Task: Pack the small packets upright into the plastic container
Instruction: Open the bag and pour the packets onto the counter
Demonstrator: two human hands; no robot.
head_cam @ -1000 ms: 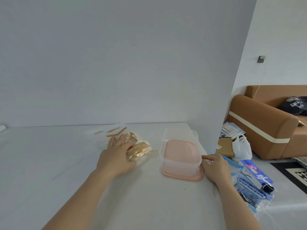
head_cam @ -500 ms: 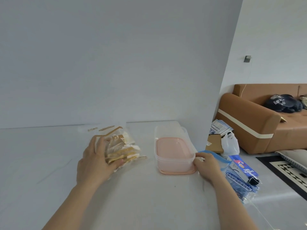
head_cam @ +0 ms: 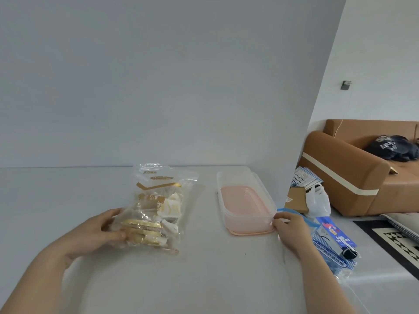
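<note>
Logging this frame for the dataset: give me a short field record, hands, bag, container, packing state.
left hand: grips the near left side of the clear bag
clear bag: on the table, holds gold and white small packets
right hand: touches the near right corner of the plastic container
plastic container: clear, open, sits on a pink lid, right of the bag
packed so far: no packets visible in the container
off table: sofa, blue packaging on the floor
</note>
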